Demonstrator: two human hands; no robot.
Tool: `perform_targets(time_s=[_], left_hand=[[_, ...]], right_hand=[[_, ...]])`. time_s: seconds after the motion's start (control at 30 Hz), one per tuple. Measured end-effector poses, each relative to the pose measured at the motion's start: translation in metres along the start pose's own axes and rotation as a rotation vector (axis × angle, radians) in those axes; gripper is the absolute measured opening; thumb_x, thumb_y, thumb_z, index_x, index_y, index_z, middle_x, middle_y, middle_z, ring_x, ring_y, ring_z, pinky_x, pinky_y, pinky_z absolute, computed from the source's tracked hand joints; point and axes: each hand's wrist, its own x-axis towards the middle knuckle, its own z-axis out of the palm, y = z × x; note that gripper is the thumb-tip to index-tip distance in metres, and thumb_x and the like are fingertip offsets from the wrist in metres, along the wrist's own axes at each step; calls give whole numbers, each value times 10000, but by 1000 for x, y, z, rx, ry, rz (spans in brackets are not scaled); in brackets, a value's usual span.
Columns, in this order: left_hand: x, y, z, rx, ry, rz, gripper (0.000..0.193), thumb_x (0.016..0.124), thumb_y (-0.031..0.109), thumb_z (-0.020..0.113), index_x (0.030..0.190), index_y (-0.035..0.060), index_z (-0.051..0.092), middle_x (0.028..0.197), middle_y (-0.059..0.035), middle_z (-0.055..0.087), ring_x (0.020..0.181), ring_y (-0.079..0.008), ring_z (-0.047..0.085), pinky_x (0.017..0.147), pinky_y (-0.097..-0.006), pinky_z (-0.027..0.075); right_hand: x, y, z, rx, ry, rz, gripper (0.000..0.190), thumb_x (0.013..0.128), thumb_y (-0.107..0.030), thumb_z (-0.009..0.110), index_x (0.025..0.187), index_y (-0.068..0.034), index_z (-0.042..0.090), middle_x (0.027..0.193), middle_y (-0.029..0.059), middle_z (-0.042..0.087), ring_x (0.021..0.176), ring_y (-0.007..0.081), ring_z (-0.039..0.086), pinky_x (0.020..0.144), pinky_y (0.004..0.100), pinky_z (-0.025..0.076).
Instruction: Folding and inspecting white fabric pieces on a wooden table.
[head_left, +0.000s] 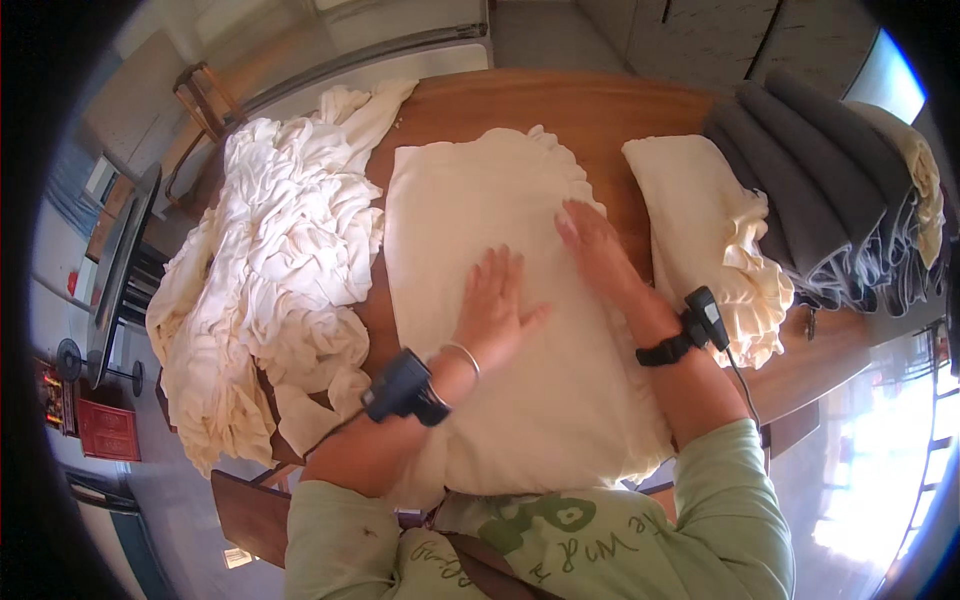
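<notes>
A cream fabric piece (465, 195) with a ruffled right edge lies spread in front of me, its near end hanging over the table's front edge. My left hand (493, 307) rests flat on the middle of it, fingers apart and pointing away from me. Near the ruffled edge, my right hand (596, 244) lies palm down on the same fabric, holding nothing. Each wrist wears a strapped dark device with a cable, and a bangle circles the left one.
Crumpled white and cream cloth (292, 225) heaps on the left of the wooden table (517, 97). At right sits a folded cream piece (690, 202) with ruffles, beside a stack of folded dark grey fabric (802, 172). A wooden chair (206, 105) stands beyond the far left.
</notes>
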Motion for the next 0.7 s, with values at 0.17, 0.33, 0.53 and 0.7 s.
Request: perform_targets(time_s=[0.17, 0.33, 0.53, 0.7], left_hand=[[-19, -2, 4, 39, -8, 90, 779, 916, 464, 535, 1448, -44, 276, 1518, -257, 245, 1437, -384, 172, 1167, -491, 121], [-5, -22, -8, 52, -16, 172, 730, 919, 435, 534, 1431, -38, 319, 1508, -241, 284, 1429, -376, 199, 1173, -443, 148], [3, -54, -5, 18, 93, 251, 620, 927, 363, 560, 1398, -4, 392, 1475, -208, 356, 1397, -345, 275, 1152, -416, 219], [-46, -49, -66, -226, -83, 251, 464, 892, 232, 639, 1286, 16, 522, 1322, -165, 513, 1261, -317, 447, 1054, -410, 366]], right_hand=[[-28, 13, 11, -500, 4, -172, 649, 961, -456, 458, 1376, 41, 421, 1461, 210, 389, 1391, 355, 295, 1142, 471, 215], [-12, 20, 10, -582, -5, -127, 660, 956, -475, 462, 1395, 13, 401, 1480, 180, 370, 1397, 338, 290, 1134, 493, 215], [2, 20, 24, -596, 32, -138, 652, 949, -490, 458, 1387, -7, 423, 1476, 176, 378, 1391, 342, 302, 1130, 504, 219], [4, 40, 19, -622, 4, -131, 624, 956, -471, 446, 1393, -26, 424, 1474, 167, 383, 1384, 345, 308, 1125, 517, 223]])
